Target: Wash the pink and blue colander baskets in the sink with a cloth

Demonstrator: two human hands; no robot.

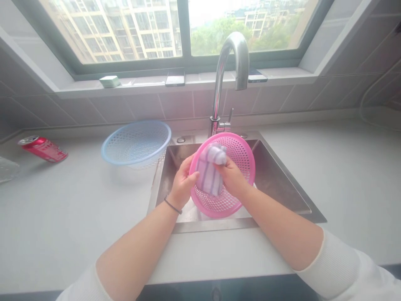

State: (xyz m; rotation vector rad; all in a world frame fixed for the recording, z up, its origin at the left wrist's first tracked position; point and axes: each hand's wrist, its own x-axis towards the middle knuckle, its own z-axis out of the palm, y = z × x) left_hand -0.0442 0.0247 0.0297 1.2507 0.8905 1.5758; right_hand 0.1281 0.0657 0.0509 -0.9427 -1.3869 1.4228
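A round pink plastic colander (239, 152) is held tilted above the sink, its inside facing me. My left hand (184, 179) grips its left rim, thumb on the inner side and the other fingers hidden behind. Inside the colander, my right hand (231, 174) is closed on a white cloth with purple-grey stripes (209, 171), which lies against the perforated wall. Beneath them is a stainless steel sink (275, 184). Behind the colander rises a curved chrome faucet (221, 71), its spout over the sink's far side.
Left of the sink stands a blue colander (136, 144) on the white counter (94, 217). A red drink can (44, 148) lies on its side farther left, near a clear object (8, 169) at the edge. The windowsill holds a small green-white box (109, 81) and a phone-like slab (175, 79).
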